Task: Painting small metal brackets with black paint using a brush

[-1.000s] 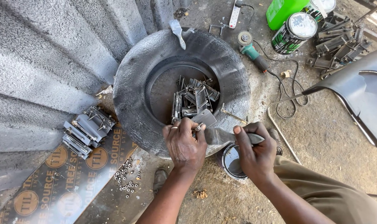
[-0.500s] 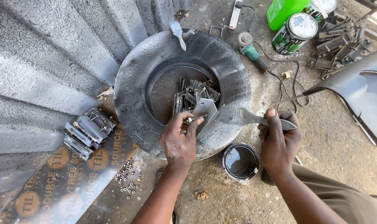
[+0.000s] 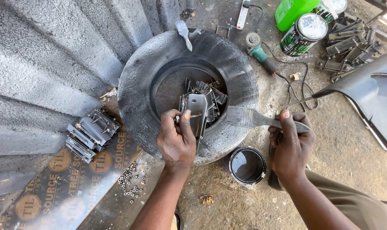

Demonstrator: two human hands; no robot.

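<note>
Since half a second ago, brush (image 3: 261,120) swung a little away from the metal bracket (image 3: 197,115), bristles now over the tyre's (image 3: 134,85) right wall rather than on the piece; bracket turned more upright over the tyre's hollow.

Left hand (image 3: 176,138) closed around a thin bolt sticking out of the bracket, fingers curled tight, thumb on top. Held that way, probably, to keep fingers off the wet grey face and let the piece turn freely. Right hand (image 3: 292,145) wrapped around the brush handle, forefinger laid along it for control. Paint tin (image 3: 246,165) open on the ground just beside the tyre, between the two forearms, within easy dipping reach. More brackets (image 3: 206,96) heaped inside the tyre, likely serving as a catch basin. Painted grey pieces (image 3: 91,132) laid on the printed board (image 3: 53,187) at left, beside scattered nuts (image 3: 131,185). Grinder (image 3: 259,53) and closed cans (image 3: 304,34) lying well apart, upper right.
</note>
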